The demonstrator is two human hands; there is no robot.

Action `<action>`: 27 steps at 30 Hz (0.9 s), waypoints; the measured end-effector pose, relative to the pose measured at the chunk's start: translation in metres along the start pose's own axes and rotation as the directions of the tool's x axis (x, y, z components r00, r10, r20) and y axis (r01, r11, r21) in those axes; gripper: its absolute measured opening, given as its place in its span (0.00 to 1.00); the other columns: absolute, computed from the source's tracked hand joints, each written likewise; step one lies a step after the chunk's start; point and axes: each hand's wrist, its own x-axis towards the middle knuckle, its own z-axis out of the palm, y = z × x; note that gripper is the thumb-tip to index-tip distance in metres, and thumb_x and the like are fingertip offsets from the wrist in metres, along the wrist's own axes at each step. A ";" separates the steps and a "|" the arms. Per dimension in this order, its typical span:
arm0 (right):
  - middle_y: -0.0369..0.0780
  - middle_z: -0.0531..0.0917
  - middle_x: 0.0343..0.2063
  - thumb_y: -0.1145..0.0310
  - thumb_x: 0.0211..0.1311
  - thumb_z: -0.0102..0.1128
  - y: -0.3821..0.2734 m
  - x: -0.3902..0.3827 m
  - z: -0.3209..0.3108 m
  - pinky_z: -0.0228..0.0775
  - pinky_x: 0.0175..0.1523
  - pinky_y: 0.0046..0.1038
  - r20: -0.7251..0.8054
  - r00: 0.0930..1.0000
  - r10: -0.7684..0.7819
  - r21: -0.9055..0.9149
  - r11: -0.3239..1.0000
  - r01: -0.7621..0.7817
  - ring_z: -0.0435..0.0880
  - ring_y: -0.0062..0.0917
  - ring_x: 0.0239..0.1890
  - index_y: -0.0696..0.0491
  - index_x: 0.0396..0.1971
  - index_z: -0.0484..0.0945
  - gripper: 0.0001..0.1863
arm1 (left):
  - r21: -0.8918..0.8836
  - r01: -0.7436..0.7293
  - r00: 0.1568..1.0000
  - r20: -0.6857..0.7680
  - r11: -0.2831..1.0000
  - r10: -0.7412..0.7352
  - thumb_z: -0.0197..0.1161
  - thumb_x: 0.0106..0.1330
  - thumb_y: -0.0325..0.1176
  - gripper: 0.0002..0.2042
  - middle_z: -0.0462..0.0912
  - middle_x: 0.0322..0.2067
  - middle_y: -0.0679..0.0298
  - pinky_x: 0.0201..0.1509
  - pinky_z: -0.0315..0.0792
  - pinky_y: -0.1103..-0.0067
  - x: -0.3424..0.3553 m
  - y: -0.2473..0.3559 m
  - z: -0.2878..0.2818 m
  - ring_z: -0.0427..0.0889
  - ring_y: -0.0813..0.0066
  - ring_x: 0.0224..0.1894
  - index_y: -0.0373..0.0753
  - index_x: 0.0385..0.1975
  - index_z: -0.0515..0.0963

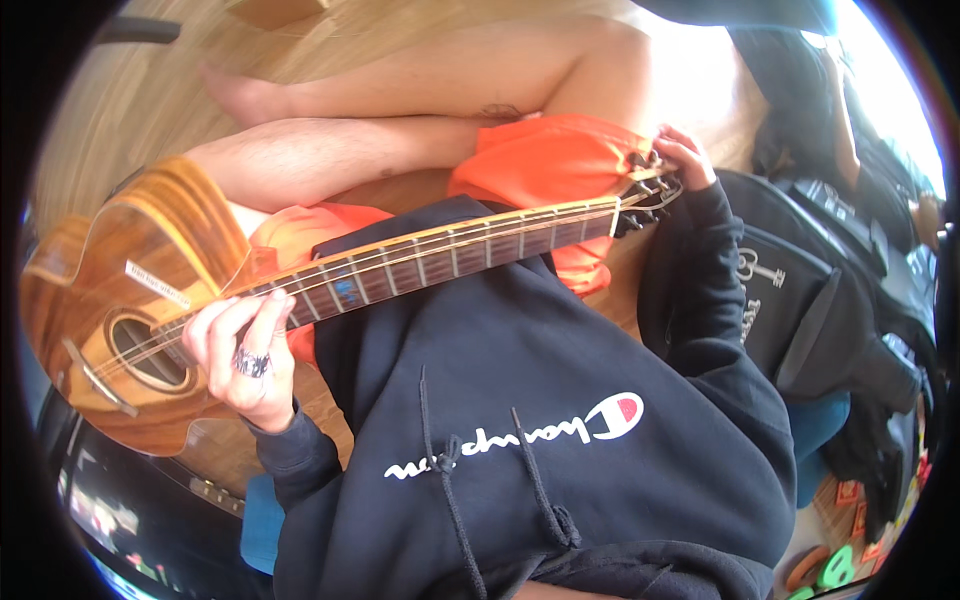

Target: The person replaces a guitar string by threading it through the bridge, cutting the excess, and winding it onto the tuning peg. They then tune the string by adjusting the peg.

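Observation:
A wooden guitar [190,225] lies slantwise across my lap, its body at the left and its fretboard [430,262] running up to the right. Over the strings, where the fretboard meets the sound hole [165,368], my left hand [245,350] rests with bent, parted fingers and a chunky silver ring. I see nothing held in it. At the far right end, my right hand [692,165] reaches round the headstock [645,192], its fingers closed at a tuning peg [655,160]. Its thumb is hidden.
Large black bags [790,300] stand close by my right arm. At the lower left is a dark case [150,490] with a metal latch. Blue seat edges [260,525] show beside me. My bare legs [380,150] extend over the wooden floor [160,90]. Green rings [838,566] lie at lower right.

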 end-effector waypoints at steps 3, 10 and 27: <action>0.33 0.79 0.27 0.63 0.68 0.53 0.010 -0.002 -0.007 0.67 0.40 0.18 0.146 0.989 -0.016 -0.010 1.000 0.018 0.76 0.16 0.31 0.57 0.34 0.77 0.11 | 0.068 -0.062 0.997 -0.039 0.996 0.065 0.76 0.44 0.25 0.11 0.79 0.27 0.66 0.40 0.73 0.72 -0.009 -0.005 0.004 0.76 0.66 0.34 0.40 0.30 0.85; 0.32 0.78 0.24 0.57 0.69 0.54 0.034 0.004 -0.005 0.65 0.38 0.16 0.018 0.985 -0.172 -0.142 0.975 0.173 0.75 0.14 0.30 0.53 0.28 0.78 0.16 | 0.054 -0.113 0.994 0.014 0.992 0.112 0.74 0.49 0.25 0.11 0.79 0.29 0.64 0.39 0.74 0.72 -0.018 -0.013 -0.003 0.77 0.66 0.34 0.38 0.34 0.85; 0.30 0.73 0.23 0.55 0.66 0.59 0.009 0.016 0.000 0.63 0.29 0.16 -0.221 0.973 -0.070 -0.037 0.997 0.063 0.72 0.12 0.24 0.51 0.27 0.76 0.15 | 0.301 0.158 0.980 -0.165 0.940 -0.112 0.77 0.48 0.29 0.15 0.80 0.42 0.61 0.50 0.75 0.70 -0.061 -0.039 -0.029 0.78 0.62 0.46 0.38 0.37 0.84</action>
